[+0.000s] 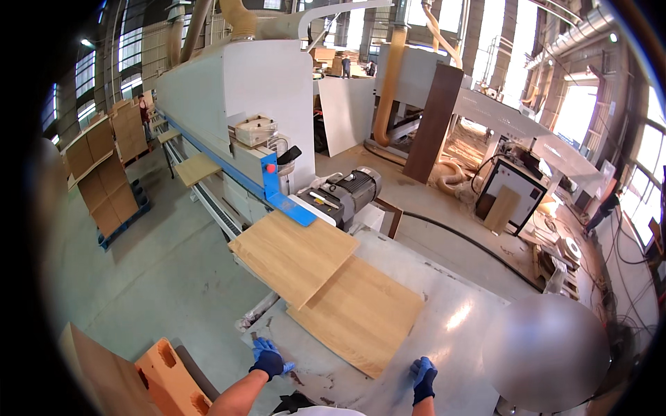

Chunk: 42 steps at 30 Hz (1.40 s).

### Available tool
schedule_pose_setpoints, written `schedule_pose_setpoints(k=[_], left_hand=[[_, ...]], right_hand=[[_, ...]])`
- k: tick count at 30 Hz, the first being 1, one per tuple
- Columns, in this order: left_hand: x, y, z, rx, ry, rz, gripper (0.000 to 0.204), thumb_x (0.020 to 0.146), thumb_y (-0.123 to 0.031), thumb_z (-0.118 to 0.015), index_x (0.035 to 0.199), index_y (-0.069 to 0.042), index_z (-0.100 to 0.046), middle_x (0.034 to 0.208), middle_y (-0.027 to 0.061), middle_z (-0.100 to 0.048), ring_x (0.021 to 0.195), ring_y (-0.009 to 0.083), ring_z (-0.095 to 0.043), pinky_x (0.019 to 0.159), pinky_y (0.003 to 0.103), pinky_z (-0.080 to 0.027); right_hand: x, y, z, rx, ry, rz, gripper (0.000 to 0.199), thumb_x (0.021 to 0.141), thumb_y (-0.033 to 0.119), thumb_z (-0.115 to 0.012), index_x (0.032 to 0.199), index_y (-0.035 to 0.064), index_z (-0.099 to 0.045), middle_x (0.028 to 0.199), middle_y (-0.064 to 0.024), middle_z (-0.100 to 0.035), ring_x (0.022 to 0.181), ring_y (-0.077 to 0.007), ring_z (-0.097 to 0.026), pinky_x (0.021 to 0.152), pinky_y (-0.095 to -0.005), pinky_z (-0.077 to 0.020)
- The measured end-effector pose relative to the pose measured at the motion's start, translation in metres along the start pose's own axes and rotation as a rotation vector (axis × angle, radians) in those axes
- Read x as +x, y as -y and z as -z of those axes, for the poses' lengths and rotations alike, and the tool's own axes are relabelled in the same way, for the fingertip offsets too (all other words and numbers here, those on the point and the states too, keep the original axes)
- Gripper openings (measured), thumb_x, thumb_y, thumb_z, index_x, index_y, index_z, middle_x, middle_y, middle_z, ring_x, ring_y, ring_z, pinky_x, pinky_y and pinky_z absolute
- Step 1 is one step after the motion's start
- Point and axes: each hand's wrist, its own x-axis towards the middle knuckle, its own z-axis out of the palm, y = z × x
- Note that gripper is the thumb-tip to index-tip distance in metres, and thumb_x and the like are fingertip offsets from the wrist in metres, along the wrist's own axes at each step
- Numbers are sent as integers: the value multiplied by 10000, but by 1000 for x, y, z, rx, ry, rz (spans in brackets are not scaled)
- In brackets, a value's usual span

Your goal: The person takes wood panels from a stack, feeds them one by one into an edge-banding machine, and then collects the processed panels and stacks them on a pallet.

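Two wood-grain panels [374, 312] lie partly overlapped in front of me, the upper panel [295, 253] reaching from the machine's infeed onto the lower one. The lower panel rests on a grey metal table [454, 277]. My left hand [269, 358], in a blue glove with a dark cuff, is open, fingers spread at the table's near left edge, holding nothing. My right hand [423, 380], gloved alike, rests on the metal near the lower panel's near right corner. Its fingers look loosely bent and apart, with nothing seen in them.
A long grey machine with a blue rail [243, 182] and red button [270, 168] runs away to the left, carrying another panel [198, 170]. Beside it sits a motor [357, 186]. An orange block [173, 374] stands near left. A blurred round shape [546, 352] covers the near right.
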Motion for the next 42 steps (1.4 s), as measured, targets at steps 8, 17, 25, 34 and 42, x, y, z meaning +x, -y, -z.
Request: schedule_pose_setpoints(k=[8, 17, 25, 34, 42], left_hand=[[-4, -1, 9, -64, 66, 92, 1188, 691, -733, -582, 1437, 91, -162, 1482, 350, -122, 1374, 506, -127, 1103, 552, -184], [2, 3, -10, -51, 20, 82, 1197, 684, -726, -589, 1415, 129, -178, 1459, 380, -145, 1361, 521, -154, 1099, 566, -178], [5, 2, -13, -77, -36, 66, 1168, 698, -716, -575, 1380, 166, -228, 1436, 393, -197, 1350, 523, -183, 1103, 572, -153], [4, 0, -16, -68, -100, 35, 1162, 692, -729, -562, 1378, 156, -253, 1441, 365, -232, 1355, 505, -195, 1109, 571, -135], [-9, -1, 5, -106, -53, 71, 1178, 678, -724, -593, 1400, 130, -225, 1453, 373, -184, 1357, 509, -186, 1100, 558, -188]], right_hand=[[17, -5, -45, 30, 38, -9, 111, 904, 142, -496, 802, 97, -507, 616, 1, -483, 450, -103, -421, 402, -257, -328], [16, -23, -37, 100, -74, 194, 129, 923, 136, -546, 910, 18, -598, 692, -50, -586, 493, -140, -505, 450, -257, -414], [23, -26, -36, 76, -115, 214, 122, 923, 127, -540, 945, 21, -597, 700, -58, -593, 505, -131, -519, 437, -248, -411], [23, -31, -28, 36, -88, 186, 235, 919, 156, -557, 1033, -42, -614, 777, -78, -623, 591, -160, -573, 565, -277, -489], [21, -29, -29, 19, -87, 168, 227, 917, 161, -555, 1044, -18, -614, 783, -65, -628, 589, -147, -572, 545, -265, -473]])
